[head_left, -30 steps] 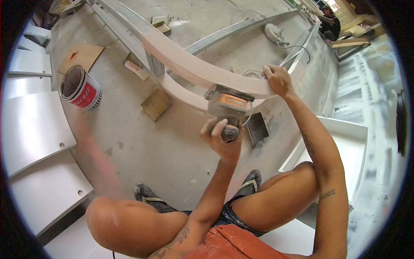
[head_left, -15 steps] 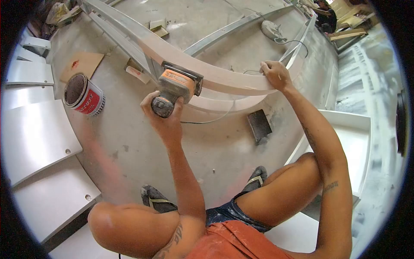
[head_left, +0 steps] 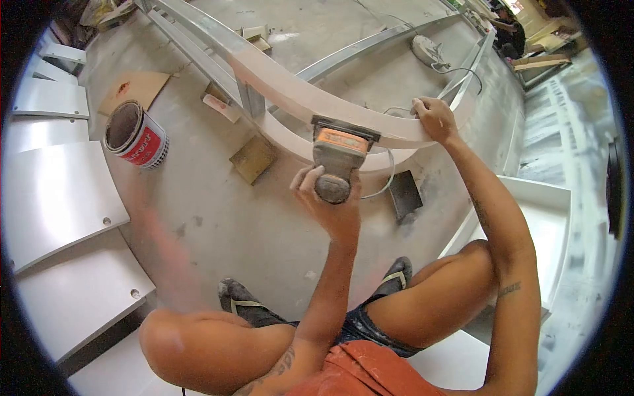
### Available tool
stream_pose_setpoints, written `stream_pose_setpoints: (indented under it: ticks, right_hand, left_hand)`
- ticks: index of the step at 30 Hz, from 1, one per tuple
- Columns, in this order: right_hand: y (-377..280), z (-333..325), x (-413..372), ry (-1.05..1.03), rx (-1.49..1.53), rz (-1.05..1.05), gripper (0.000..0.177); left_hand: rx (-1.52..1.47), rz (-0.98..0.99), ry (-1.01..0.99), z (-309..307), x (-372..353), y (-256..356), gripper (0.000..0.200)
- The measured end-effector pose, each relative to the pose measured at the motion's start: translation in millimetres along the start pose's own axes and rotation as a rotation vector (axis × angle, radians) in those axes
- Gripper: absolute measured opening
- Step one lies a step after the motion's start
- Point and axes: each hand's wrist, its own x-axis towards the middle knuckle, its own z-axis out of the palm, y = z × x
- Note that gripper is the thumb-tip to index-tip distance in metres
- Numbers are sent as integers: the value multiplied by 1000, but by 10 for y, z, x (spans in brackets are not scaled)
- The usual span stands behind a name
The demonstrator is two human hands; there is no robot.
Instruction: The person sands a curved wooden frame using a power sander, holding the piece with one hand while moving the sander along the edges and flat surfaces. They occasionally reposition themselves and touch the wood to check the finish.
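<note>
An orange and black electric sander (head_left: 341, 155) is gripped by my left hand (head_left: 333, 208), fingers wrapped round its rear body. Its flat pad lies against the inner edge of a curved, pinkish-coated frame (head_left: 284, 79). My right hand (head_left: 436, 120) is closed over the same curved piece further right, holding it. A lower curved rail (head_left: 290, 135) runs beneath, partly hidden by the sander. The sander's grey cord (head_left: 391, 173) loops down at its right. On the floor, a dark flat block (head_left: 405, 196) lies right of the sander and a brownish square piece (head_left: 253, 159) lies left.
At left stand a paint can (head_left: 136, 135) with a red label and a cardboard sheet (head_left: 132, 91). White curved panels (head_left: 59, 198) line the left side. A white tray-like box (head_left: 541, 218) is at right. A round grey tool (head_left: 426, 51) and another person (head_left: 508, 33) appear farther back.
My left hand and the sander have moved right along the curved frame, uncovering the brownish square piece on the floor. My right hand stays on the frame. The view has shifted slightly.
</note>
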Motion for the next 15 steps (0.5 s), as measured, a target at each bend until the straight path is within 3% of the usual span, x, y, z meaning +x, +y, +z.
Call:
stream_pose_setpoints:
  ticks: [4,5,7,11,15]
  right_hand:
    - [148,-100,-28,3,286,36,40]
    - [188,-117,-36,14,497,70,39]
    - [255,-125,-61,29,773,120,36]
    - [168,-190,-250,23,631,29,33]
    - [76,-189,-331,-31,267,-204,32]
  left_hand:
    - [39,-75,-19,86,-227,56,76]
    - [39,-71,-16,124,-311,44,76]
    - [-113,-299,-48,201,-477,44,84]
    - [-163,-309,-105,261,-682,196,91]
    - [-323,-381,-129,372,-883,264,94]
